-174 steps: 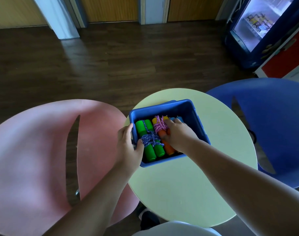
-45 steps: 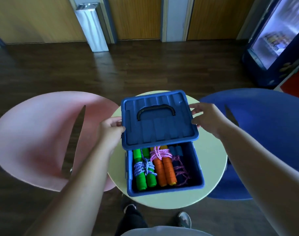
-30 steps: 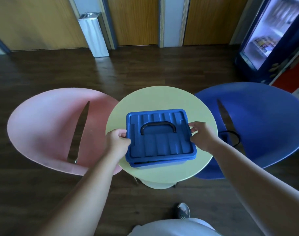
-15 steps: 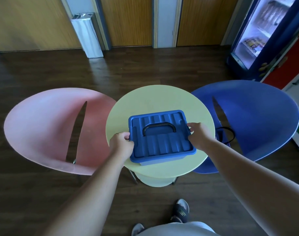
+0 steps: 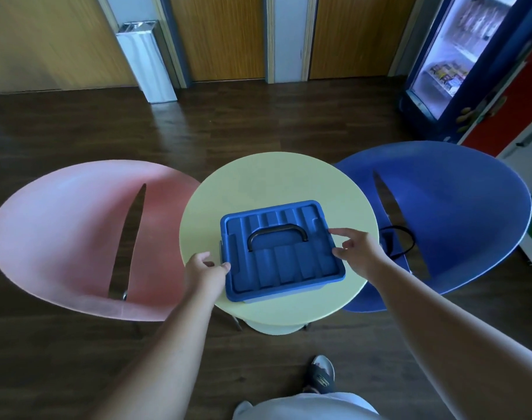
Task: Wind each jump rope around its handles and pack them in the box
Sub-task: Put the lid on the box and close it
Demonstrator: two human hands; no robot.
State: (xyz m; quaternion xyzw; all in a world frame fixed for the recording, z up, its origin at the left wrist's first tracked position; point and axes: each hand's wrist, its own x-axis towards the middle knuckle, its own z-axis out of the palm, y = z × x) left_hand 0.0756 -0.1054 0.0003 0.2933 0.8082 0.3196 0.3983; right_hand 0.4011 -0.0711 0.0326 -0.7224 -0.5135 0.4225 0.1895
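A blue plastic box (image 5: 281, 287) stands on the round pale yellow table (image 5: 258, 180), closed by its ribbed blue lid (image 5: 289, 262) with a dark carry handle (image 5: 276, 234). The jump ropes are hidden inside. My left hand (image 5: 204, 271) is at the lid's left edge, its fingertips touching or nearly touching the rim. My right hand (image 5: 357, 251) hovers just off the lid's right edge with fingers spread and relaxed, holding nothing.
A pink chair (image 5: 61, 237) flanks the table on the left and a blue chair (image 5: 455, 213) on the right, with a black cord (image 5: 401, 242) on its seat. A drinks fridge (image 5: 458, 56) stands at the far right. My shoe (image 5: 320, 374) is on the wooden floor.
The lid was brought down onto the open box, hiding the ropes. Both hands gripped its sides half a second ago; now the right hand has come off and the left has loosened.
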